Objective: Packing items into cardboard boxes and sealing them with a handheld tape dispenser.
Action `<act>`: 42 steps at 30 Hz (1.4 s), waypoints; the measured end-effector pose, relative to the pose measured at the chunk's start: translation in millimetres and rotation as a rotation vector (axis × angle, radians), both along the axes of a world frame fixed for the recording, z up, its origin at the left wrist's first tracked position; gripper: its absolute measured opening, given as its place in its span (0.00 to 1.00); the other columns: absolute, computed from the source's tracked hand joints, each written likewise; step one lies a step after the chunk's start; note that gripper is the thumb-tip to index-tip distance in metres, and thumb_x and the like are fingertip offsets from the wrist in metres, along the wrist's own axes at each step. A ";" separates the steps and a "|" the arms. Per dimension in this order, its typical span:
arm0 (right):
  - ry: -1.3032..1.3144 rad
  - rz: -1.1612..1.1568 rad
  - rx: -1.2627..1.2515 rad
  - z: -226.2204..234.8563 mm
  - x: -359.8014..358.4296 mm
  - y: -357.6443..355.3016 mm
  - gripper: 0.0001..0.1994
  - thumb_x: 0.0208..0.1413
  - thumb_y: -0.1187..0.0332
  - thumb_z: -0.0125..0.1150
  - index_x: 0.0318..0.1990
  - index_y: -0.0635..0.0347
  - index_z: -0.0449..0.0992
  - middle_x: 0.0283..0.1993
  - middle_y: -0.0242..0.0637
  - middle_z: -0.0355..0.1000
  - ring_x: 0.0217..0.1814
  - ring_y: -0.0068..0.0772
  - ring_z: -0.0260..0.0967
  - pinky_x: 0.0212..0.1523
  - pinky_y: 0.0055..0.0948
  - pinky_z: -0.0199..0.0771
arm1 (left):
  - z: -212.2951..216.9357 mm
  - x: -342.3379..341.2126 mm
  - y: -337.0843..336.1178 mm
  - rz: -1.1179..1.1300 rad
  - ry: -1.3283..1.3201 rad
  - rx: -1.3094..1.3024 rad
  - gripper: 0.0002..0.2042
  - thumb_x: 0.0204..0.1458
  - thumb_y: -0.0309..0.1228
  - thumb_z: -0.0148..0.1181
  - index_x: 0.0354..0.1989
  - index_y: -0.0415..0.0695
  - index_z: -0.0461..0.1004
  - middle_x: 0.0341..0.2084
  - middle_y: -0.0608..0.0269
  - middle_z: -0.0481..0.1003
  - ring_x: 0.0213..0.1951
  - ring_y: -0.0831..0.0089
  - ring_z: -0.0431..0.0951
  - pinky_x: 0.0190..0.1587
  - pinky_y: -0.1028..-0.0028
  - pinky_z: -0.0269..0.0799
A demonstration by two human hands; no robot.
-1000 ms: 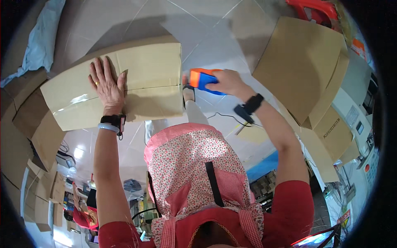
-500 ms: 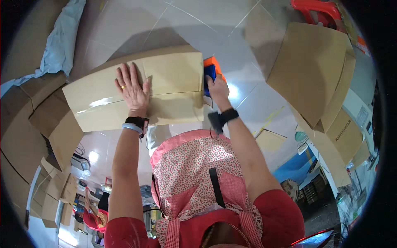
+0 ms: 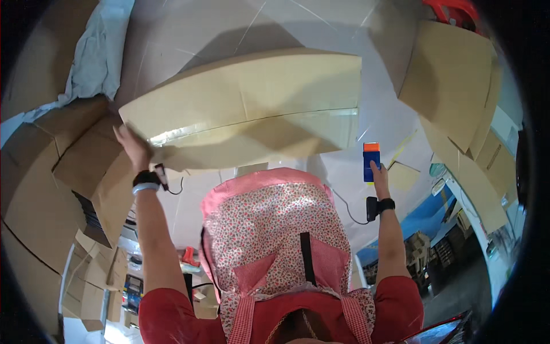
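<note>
A long cardboard box (image 3: 246,97) lies crosswise in front of me, with shiny clear tape along its seam toward both ends. My left hand (image 3: 136,152) is at the box's near left corner, slightly blurred, its fingers apart and not wrapped round anything. Off the box's right end, my right hand (image 3: 378,172) grips a blue and orange hand-held tape dispenser (image 3: 371,160). The dispenser is held apart from the box, its orange end pointing away from me.
Cardboard boxes (image 3: 34,189) crowd the left side, below a pale grey plastic sheet (image 3: 100,54). More cardboard (image 3: 450,86) stands at the right, near a red plastic object (image 3: 452,12). A small flat cardboard piece (image 3: 403,176) lies on the tiled floor by my right hand.
My left hand has moved from the box's top to its left end. My right hand has drawn the tape dispenser away from the box's right end, toward me and rightward. More of the box shows.
</note>
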State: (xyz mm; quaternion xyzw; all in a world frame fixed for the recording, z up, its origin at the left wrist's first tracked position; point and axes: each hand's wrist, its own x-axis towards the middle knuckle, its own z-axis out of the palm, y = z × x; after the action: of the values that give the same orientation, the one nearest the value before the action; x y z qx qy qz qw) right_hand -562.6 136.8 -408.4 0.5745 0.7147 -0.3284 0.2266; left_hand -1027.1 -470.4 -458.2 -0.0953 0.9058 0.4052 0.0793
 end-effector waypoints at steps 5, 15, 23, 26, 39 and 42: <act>0.360 -0.347 -0.024 52.4 -3.6 -51.7 0.17 0.49 0.62 0.64 0.39 0.67 0.73 0.31 0.31 0.72 0.31 0.19 0.66 0.33 0.21 0.68 | 18.8 42.6 -101.5 0.040 0.384 -0.357 0.23 0.62 0.41 0.40 0.56 0.34 0.61 0.53 0.47 0.65 0.54 0.57 0.66 0.57 0.69 0.59; 0.716 -0.115 -0.306 89.3 -49.2 -90.4 0.24 0.37 0.62 0.73 0.40 0.65 0.70 0.29 0.35 0.73 0.30 0.24 0.70 0.34 0.24 0.71 | 111.1 151.5 452.2 -0.928 -1.415 0.664 0.18 0.55 0.28 0.53 0.54 0.37 0.66 0.47 0.58 0.72 0.50 0.74 0.70 0.50 0.76 0.66; 0.656 -0.080 -0.317 88.5 -46.4 -79.8 0.28 0.38 0.61 0.72 0.47 0.66 0.70 0.30 0.42 0.74 0.31 0.30 0.73 0.36 0.26 0.73 | 108.1 181.3 494.7 -1.123 -1.144 0.185 0.10 0.55 0.30 0.53 0.41 0.37 0.74 0.32 0.63 0.76 0.38 0.78 0.75 0.45 0.76 0.69; 0.686 -0.174 -0.290 73.4 7.7 -93.7 0.29 0.39 0.61 0.71 0.48 0.66 0.69 0.31 0.43 0.75 0.32 0.30 0.74 0.36 0.26 0.73 | 80.3 122.1 508.9 -1.011 -0.798 0.345 0.07 0.53 0.26 0.53 0.36 0.38 0.75 0.28 0.65 0.76 0.32 0.79 0.74 0.38 0.78 0.70; 0.621 -0.274 -0.385 1.7 -21.3 -84.6 0.29 0.41 0.61 0.70 0.50 0.67 0.69 0.31 0.37 0.75 0.33 0.24 0.72 0.37 0.25 0.73 | 9.0 -11.5 585.9 -1.093 -0.437 0.072 0.08 0.51 0.28 0.57 0.36 0.35 0.76 0.24 0.64 0.73 0.29 0.78 0.71 0.36 0.81 0.68; 0.608 -0.332 -0.362 -6.9 32.1 -114.0 0.28 0.41 0.61 0.70 0.49 0.67 0.70 0.31 0.38 0.75 0.33 0.23 0.72 0.36 0.25 0.73 | -8.9 5.7 584.2 -1.038 -0.476 -0.020 0.10 0.51 0.28 0.58 0.39 0.36 0.75 0.26 0.62 0.75 0.30 0.77 0.72 0.37 0.81 0.68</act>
State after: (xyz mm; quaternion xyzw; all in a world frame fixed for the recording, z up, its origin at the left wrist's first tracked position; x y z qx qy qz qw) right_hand -530.5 22.9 -415.3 0.5096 0.5769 -0.6368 0.0458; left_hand -1021.4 113.8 -467.1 0.2729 0.7948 0.2718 0.4690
